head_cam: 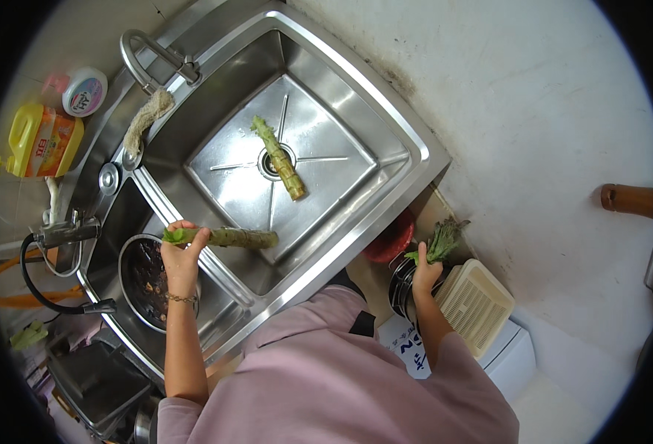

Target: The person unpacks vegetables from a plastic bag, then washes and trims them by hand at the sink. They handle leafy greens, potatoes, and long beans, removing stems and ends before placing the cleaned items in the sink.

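My left hand (183, 254) grips the leafy end of a thick green stem, probably celtuce (243, 238), holding it over the divider and the near corner of the large steel sink basin (232, 139). A second such stem (279, 158) lies across the drain on the basin floor. Off to the right of the sink, my right hand (426, 272) is closed on a bunch of dark green leaves (443, 241), held above a black wire rack and beside a red container (393, 238).
A metal bowl (143, 283) with dark contents sits in the small basin. A curved faucet (154, 55) with a mesh scrubber (147, 119), a yellow detergent jug (46, 141) and a white pump bottle (85, 91) stand along the back. A cream plastic basket (476, 305) rests on a white box at right.
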Tool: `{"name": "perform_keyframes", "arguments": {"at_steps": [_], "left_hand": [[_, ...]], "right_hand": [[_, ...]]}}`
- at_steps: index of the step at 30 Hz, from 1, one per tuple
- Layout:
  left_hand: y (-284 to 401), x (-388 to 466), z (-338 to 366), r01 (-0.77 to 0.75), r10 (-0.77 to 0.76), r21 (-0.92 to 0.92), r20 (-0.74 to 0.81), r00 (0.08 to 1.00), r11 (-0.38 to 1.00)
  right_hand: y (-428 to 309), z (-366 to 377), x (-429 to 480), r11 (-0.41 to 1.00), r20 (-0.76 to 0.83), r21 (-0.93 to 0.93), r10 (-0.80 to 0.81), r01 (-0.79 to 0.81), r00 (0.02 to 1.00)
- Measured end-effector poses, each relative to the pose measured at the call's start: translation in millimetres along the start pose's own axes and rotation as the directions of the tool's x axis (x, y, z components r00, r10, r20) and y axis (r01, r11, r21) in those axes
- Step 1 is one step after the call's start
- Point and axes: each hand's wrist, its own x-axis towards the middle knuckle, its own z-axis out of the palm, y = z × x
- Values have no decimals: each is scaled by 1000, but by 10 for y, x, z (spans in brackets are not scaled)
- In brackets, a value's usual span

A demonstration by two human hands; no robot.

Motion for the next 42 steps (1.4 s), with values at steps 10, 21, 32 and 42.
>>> {"name": "perform_keyframes", "arguments": {"at_steps": [10,21,32,42], "left_hand": [[-40,-4,-1,-50,54,58,-74,996,997],[191,256,237,-134,146,134,-82,986,982],[-86,1446,507,303,-332,198,139,933,932],[-401,367,68,-105,36,539,136,990,836]], "right_hand": [[1022,261,353,879,357,-458,318,-132,878],[831,253,279,946,590,-298,285,-124,755],[664,240,409,919,506,-317,372,-233,778],[-1106,646,642,918,102,121,-389,377,915]]}}
